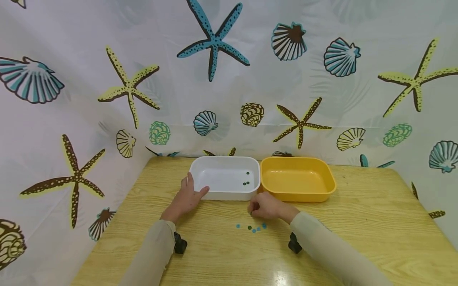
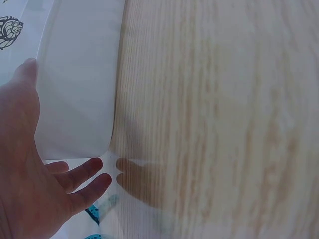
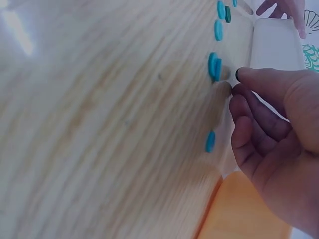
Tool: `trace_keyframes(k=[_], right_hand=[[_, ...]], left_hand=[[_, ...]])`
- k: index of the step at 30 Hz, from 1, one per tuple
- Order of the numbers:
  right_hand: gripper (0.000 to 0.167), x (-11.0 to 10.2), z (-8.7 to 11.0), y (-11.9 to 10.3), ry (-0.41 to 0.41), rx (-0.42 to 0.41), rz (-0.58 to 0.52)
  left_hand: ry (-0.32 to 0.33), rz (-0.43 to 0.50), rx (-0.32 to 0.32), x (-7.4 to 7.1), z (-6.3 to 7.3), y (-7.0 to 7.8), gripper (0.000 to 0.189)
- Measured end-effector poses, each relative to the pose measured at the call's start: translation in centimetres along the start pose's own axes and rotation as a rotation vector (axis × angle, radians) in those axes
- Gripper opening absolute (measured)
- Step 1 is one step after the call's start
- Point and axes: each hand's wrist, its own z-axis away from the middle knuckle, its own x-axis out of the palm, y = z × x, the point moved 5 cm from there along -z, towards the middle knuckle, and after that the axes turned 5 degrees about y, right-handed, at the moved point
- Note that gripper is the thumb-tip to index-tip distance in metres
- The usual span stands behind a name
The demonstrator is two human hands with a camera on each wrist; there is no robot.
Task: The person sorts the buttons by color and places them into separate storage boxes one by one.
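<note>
My left hand (image 1: 187,198) is at the left end of the white tray (image 1: 222,196), thumb over its front rim and the other fingers loosely spread past the end wall. In the tray lie three small dark green discs (image 1: 248,183). Just in front of the trays, my right hand (image 1: 267,205) pinches a small dark disc (image 3: 238,74) at the thumb tip, mostly covered by the fingers. Near that hand, several blue discs (image 1: 254,230) and one green disc (image 1: 249,227) lie on the table. Another blue disc (image 3: 210,142) shows below the right hand in the right wrist view.
A yellow tray (image 1: 300,197) stands against the right end of the white one. Both sit toward the back of the wooden table (image 1: 372,222), in front of a curtain (image 1: 229,95) printed with shells and starfish.
</note>
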Motion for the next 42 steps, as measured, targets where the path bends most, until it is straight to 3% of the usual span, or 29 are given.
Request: trace_keyframes(k=[6,17,25,33,42], right_hand=[[0.002,-1.0,0.2,-0.7,0.026,-0.02,-0.028],[0.006,-2.8,0.5,-1.6,0.079,-0.049,-0.095],[0.005,-4.0,0.2,-2.1,0.099,-0.042,-0.193],[0.004,-5.1,-0.9,-1.8,0.13,0.059,-0.339],[0.008,-6.1,-2.5,-1.1,0.222,0.144,-0.326]], left_hand=[[-0.003,-0.001,0.002,-0.2,0.1,0.0,0.109],[0.002,-0.004,-0.003,-0.5,0.2,-0.1,0.105],[-0.004,0.008,-0.002,-0.3,0.1,-0.2,0.102],[-0.005,0.011,0.002,-0.3,0.1,-0.1,0.103],[-0.004,0.01,0.006,-0.2,0.1,0.1,0.104]])
